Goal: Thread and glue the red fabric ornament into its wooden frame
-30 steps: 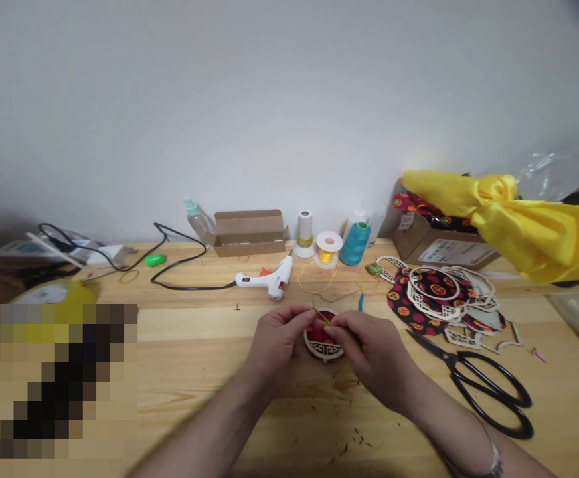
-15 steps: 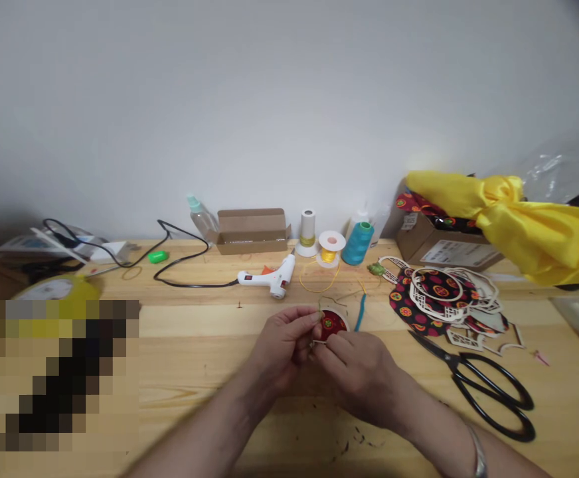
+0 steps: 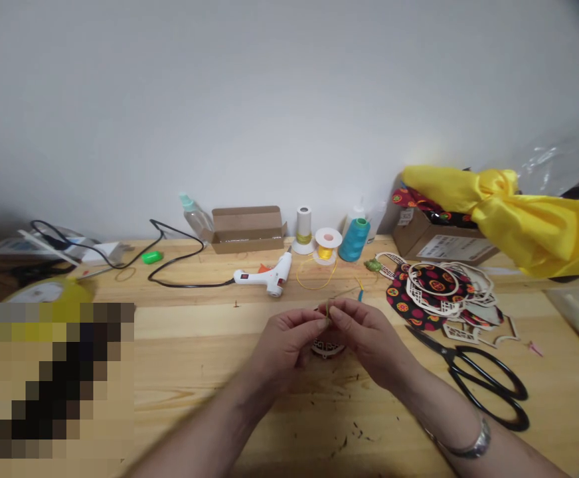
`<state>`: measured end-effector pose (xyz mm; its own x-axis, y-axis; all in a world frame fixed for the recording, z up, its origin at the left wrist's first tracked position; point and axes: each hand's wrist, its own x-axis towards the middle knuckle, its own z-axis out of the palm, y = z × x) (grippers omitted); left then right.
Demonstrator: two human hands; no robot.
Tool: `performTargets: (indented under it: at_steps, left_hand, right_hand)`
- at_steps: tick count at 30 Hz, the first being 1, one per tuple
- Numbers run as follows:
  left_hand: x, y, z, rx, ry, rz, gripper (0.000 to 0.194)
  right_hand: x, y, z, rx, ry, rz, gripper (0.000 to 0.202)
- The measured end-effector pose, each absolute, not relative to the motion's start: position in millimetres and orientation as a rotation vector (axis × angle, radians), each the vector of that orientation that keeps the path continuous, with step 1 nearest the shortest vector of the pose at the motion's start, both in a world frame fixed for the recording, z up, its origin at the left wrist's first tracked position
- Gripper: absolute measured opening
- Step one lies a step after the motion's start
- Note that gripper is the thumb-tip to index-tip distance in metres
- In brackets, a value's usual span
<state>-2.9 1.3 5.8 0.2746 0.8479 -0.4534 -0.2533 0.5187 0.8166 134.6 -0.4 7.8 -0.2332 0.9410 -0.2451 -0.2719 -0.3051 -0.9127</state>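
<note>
Both hands meet over the middle of the wooden table [image 3: 180, 372]. My left hand [image 3: 289, 338] pinches a thin olive-green cord [image 3: 327, 312] between thumb and forefinger. Close against it, my right hand [image 3: 362, 332] has its thumb and forefinger closed on the same cord. Below the fingertips hangs or rests a small round ornament [image 3: 327, 348] with a pale lattice rim and dark red fabric, partly hidden by the hands. What the curled lower fingers hold is hidden.
A white glue gun [image 3: 264, 275] lies beyond the hands, before an open cardboard box [image 3: 247, 242]. Behind stand a yellow cord spool [image 3: 327, 247] and teal thread cone [image 3: 354, 240]. Black scissors [image 3: 469, 375] and lattice pieces [image 3: 439, 292] lie at the right.
My right hand has risen and turned so its fingertips meet the left ones at the cord. The ornament now shows its lattice side, lower between the hands. The view has shifted slightly.
</note>
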Motion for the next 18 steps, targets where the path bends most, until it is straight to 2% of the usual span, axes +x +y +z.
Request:
performTargets:
  at_steps: [4, 9, 14, 18]
  left_hand:
    - [-1, -1, 10, 0.748, 0.975, 0.804, 0.009]
    - [1, -3, 14, 0.818, 0.859, 0.798, 0.013]
    - [3, -3, 18, 0.736, 0.960, 0.781, 0.006]
    - [1, -2, 14, 0.736, 0.947, 0.790, 0.007]
  right_hand:
    - [135, -2, 10, -1.090, -0.937, 1.707, 0.025]
    - [133, -4, 13, -1.062, -0.954, 1.714, 0.025]
    - [133, -4, 14, -1.106, -0.959, 1.689, 0.026]
    - [136, -3, 14, -1.206, -1.070, 1.578, 0.025]
